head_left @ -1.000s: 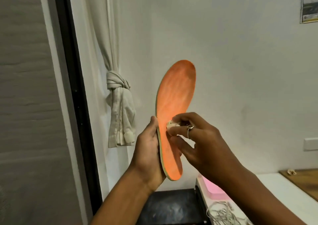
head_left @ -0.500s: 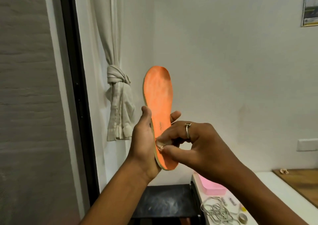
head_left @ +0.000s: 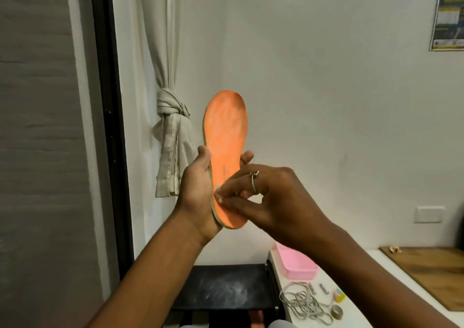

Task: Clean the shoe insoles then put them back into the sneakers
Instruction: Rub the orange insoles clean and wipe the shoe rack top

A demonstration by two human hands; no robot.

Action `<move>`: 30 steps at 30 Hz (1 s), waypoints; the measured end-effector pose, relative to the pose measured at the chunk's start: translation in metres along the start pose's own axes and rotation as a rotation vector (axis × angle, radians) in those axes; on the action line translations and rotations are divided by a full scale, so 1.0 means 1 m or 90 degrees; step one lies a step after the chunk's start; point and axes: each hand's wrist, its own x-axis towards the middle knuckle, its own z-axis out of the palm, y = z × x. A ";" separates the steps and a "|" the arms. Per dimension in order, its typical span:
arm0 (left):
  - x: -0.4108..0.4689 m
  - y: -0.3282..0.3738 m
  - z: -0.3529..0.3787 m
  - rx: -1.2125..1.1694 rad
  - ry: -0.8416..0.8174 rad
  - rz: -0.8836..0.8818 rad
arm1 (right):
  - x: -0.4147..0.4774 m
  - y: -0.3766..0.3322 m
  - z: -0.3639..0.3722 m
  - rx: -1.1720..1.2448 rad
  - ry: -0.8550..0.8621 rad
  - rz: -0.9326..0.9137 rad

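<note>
One orange insole [head_left: 226,136], upright, toe end above both hands. The left hand [head_left: 198,194] grips the heel half, thumb on the near edge and fingertips showing past the far edge. The right hand [head_left: 271,199] has its fingers bunched, pinching a pale scrap [head_left: 218,186] against the insole's face just beside the left thumb; the scrap is too small to identify. A pink tray [head_left: 298,267] and a grey cord bundle [head_left: 303,302] lie below the right forearm.

Status: cleaning looks part done, since greyish smudging shows near the toe. No second insole or sneakers are in view, and refitting is not yet done.
</note>
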 end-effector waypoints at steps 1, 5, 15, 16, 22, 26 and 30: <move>0.000 0.003 -0.002 0.005 0.001 -0.001 | -0.004 -0.004 0.000 0.007 -0.018 -0.011; -0.004 -0.001 0.004 0.009 -0.018 -0.009 | 0.018 0.003 -0.002 -0.080 0.053 -0.037; 0.003 0.012 -0.008 0.019 0.010 0.006 | 0.005 -0.007 0.011 -0.012 -0.021 -0.040; 0.002 0.010 -0.006 0.024 0.002 0.009 | 0.010 -0.004 0.009 -0.032 -0.008 -0.042; -0.002 0.001 0.001 0.028 -0.028 0.018 | 0.043 0.014 0.006 -0.084 0.118 0.005; 0.002 0.014 -0.008 0.018 0.007 0.012 | 0.014 -0.002 0.015 -0.002 0.003 -0.027; 0.002 0.009 -0.007 0.025 -0.001 0.014 | 0.020 0.004 0.008 -0.041 -0.002 -0.047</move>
